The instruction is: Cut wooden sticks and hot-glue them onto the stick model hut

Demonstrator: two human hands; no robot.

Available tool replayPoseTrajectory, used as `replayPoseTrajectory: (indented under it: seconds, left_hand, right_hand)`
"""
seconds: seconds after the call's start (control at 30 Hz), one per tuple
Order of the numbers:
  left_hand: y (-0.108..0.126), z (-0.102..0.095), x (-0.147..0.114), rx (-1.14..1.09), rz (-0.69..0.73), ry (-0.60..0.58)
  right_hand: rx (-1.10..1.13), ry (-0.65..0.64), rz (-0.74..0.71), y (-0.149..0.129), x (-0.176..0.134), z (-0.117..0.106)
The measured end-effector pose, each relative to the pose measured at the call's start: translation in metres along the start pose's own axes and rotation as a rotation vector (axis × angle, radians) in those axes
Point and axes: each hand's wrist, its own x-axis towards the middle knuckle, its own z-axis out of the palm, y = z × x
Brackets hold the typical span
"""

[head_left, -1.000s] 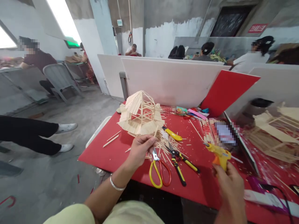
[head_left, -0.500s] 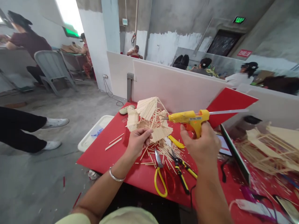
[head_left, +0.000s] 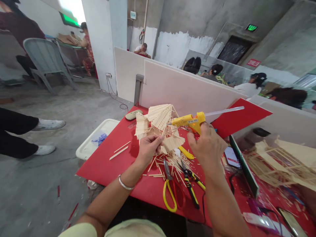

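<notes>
My left hand (head_left: 150,146) is closed, thumb and fingers pinching a thin wooden stick (head_left: 164,131) at the front of a small model house (head_left: 155,113) built from pale sticks. Wrapped round the handle of a yellow hot glue gun (head_left: 189,121), my right hand (head_left: 208,144) holds it level, a clear glue stick (head_left: 225,111) poking out of its back. The gun's nozzle is close to the held stick and the model's roof; whether it touches cannot be made out. Loose sticks (head_left: 158,174) lie scattered below both hands.
Yellow-handled scissors (head_left: 170,194), black-and-yellow pliers (head_left: 190,189) and a phone (head_left: 232,156) lie on the red table (head_left: 106,171). A larger stick model (head_left: 278,161) stands at right, beyond a green-edged divider. White partitions (head_left: 187,84) run behind; people sit farther off.
My right hand has brought the glue gun left and its nozzle nearer the model. My left hand keeps its pinch on the stick. The whole view has shifted slightly.
</notes>
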Motion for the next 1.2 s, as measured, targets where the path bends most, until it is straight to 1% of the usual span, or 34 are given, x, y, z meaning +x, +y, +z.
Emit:
replayPoseTrajectory:
  seconds: [0.33, 0.7, 1.2]
  left_hand:
    - [-0.0038, 0.0008, 0.0024, -0.019, 0.019, -0.012]
    - [-0.0041, 0.0033, 0.0030, -0.002, 0.002, -0.003]
    - [-0.0014, 0.0043, 0.0007, 0.009, -0.002, 0.004]
  right_hand:
    - [-0.049, 0.001, -0.030, -0.0013, 0.0031, 0.0037]
    - [-0.046, -0.031, -0.016, -0.0019, 0.0024, 0.0048]
    - [-0.046, -0.025, -0.019, 0.0000, -0.0003, 0.0058]
